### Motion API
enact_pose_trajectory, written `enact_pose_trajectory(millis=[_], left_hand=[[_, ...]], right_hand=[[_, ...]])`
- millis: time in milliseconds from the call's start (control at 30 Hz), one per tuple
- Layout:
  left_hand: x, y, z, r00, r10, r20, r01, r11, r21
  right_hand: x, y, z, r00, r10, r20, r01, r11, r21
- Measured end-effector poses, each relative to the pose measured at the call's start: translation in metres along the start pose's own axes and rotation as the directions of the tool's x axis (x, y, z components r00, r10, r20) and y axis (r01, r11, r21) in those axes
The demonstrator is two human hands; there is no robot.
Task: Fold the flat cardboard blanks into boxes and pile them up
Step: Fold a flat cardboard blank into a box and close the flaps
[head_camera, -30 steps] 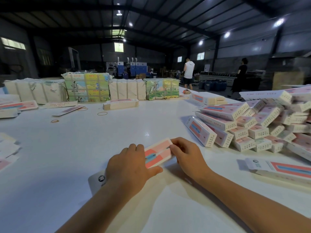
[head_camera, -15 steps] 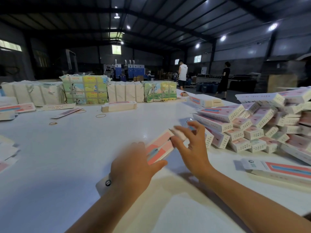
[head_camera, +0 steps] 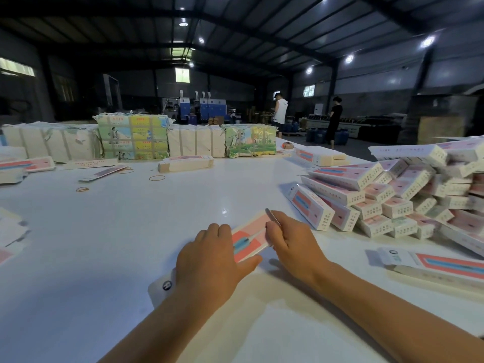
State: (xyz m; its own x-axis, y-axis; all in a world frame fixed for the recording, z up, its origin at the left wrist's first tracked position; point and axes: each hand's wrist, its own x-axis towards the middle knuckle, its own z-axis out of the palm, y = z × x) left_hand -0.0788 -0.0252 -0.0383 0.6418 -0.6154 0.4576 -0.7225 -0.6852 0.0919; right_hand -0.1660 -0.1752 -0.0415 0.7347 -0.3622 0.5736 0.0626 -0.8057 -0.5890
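Observation:
A long pink, red and white cardboard box blank [head_camera: 248, 238] lies on the white table [head_camera: 104, 244] in front of me. My left hand [head_camera: 212, 260] grips its middle, thumb along the near edge. My right hand [head_camera: 293, 242] pinches the thin flap at the blank's far right end, which stands up on edge. The blank's near white end sticks out under my left wrist. A heap of folded boxes [head_camera: 392, 195] lies at the right. One more folded box [head_camera: 440, 265] lies alone at the near right.
Wrapped bundles of flat blanks [head_camera: 133, 140] line the table's far edge, with a small banded stack [head_camera: 184, 163] in front. Rubber bands [head_camera: 157, 178] and loose blanks [head_camera: 10, 231] lie at the left. Two people [head_camera: 280, 113] stand far off on the factory floor.
My right hand spread open and lifted off the blank's end half a second ago, and now has closed again on the end flap. My left hand stayed on the blank.

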Motion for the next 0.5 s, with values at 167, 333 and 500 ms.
enact_pose_trajectory(millis=[167, 333, 500], left_hand=[[0.001, -0.003, -0.003, 1.0, 0.004, -0.005, -0.004, 1.0, 0.007], [0.001, -0.004, -0.004, 1.0, 0.032, -0.002, -0.031, 0.998, 0.047], [0.002, -0.006, -0.003, 0.998, 0.053, -0.014, -0.052, 0.996, 0.073]], right_hand=[[0.002, -0.013, 0.001, 0.971, 0.233, 0.042, -0.224, 0.848, 0.48], [0.008, -0.011, -0.005, 0.923, 0.362, 0.132, -0.36, 0.69, 0.627], [0.012, -0.004, -0.003, 0.915, 0.378, 0.138, -0.365, 0.634, 0.681]])
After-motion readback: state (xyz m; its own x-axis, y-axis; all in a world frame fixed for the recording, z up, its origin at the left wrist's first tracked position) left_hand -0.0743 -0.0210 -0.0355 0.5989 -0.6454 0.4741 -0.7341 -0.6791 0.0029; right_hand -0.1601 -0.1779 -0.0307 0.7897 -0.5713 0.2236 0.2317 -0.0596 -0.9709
